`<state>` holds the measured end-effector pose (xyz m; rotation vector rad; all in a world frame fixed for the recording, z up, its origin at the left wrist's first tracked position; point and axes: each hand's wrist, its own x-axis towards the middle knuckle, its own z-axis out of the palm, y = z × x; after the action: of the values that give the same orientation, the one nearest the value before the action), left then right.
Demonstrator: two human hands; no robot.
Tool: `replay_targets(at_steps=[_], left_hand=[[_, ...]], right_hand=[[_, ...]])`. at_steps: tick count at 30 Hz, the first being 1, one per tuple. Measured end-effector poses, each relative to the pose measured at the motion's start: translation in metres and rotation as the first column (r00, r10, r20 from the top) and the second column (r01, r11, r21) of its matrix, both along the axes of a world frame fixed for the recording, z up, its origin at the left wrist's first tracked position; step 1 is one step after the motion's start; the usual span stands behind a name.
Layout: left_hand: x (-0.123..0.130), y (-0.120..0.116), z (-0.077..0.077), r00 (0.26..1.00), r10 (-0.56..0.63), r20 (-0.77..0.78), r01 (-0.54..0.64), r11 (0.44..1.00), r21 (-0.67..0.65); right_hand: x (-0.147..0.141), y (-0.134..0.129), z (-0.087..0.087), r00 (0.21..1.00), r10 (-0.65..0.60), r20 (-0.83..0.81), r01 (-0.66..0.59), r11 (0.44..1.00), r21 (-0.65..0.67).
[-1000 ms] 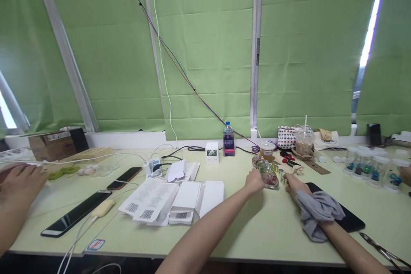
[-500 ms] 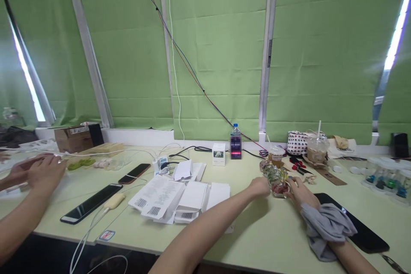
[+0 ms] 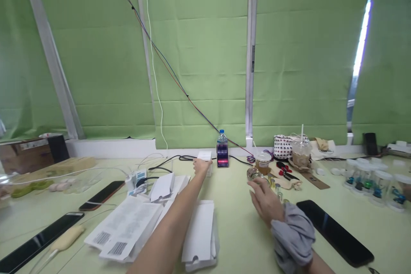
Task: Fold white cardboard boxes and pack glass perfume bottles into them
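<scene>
the left grip [image 3: 201,167] overlaps a small, white, cube-shaped box [image 3: 204,154], its hold impossible to tell; just right stands a clear, blue-capped plastic bottle [image 3: 222,150]. the right grip [image 3: 266,201], likewise unclear, partly hides clear, rounded packs [image 3: 253,173].

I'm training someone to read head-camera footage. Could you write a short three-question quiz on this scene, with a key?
1. Multiple choice: which thing does the left hand partly cover?
A) the patterned pouch
B) the white box
C) the cardboard carton

2. True or false: the right hand has a grey scrunchie around its wrist.

3. Fill in the blank: in this view, the bottle stands to the ____ of the white box.

Key: 1. B; 2. True; 3. right.
</scene>
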<state>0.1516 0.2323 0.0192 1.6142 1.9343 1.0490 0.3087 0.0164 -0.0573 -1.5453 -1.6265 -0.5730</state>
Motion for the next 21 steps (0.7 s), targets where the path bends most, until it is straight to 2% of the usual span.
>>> replay_targets(at_steps=[2,6,8,11,14,17,19,21], left_hand=[[-0.002,0.001,-0.004,0.997,-0.063,-0.042,0.061,0.997,-0.050],[-0.012,-0.013,-0.009,0.950,-0.279,-0.139,0.262,0.956,-0.133],[-0.018,-0.028,-0.011,0.897,-0.402,-0.183,0.373,0.912,-0.173],[-0.031,-0.050,-0.011,0.790,-0.565,-0.237,0.524,0.824,-0.217],[-0.050,-0.059,-0.005,0.636,-0.728,-0.254,0.668,0.685,-0.291],[-0.067,-0.053,0.004,0.435,-0.881,-0.185,0.789,0.472,-0.394],[-0.072,-0.045,0.007,0.314,-0.941,-0.124,0.842,0.337,-0.421],[-0.068,-0.039,0.006,0.253,-0.963,-0.094,0.874,0.269,-0.405]], right_hand=[[-0.018,0.012,0.008,0.998,0.062,0.010,-0.062,0.998,-0.009],[-0.042,0.042,0.017,0.979,0.136,-0.155,-0.169,0.959,-0.226],[-0.049,0.059,0.018,0.964,0.125,-0.237,-0.194,0.935,-0.298],[-0.053,0.079,0.015,0.945,0.119,-0.305,-0.224,0.914,-0.338],[-0.049,0.091,0.011,0.912,0.168,-0.375,-0.312,0.877,-0.365],[-0.040,0.096,0.010,0.849,0.246,-0.467,-0.437,0.825,-0.359],[-0.034,0.099,0.011,0.795,0.280,-0.538,-0.506,0.796,-0.332],[-0.030,0.102,0.012,0.739,0.292,-0.607,-0.552,0.779,-0.298]])
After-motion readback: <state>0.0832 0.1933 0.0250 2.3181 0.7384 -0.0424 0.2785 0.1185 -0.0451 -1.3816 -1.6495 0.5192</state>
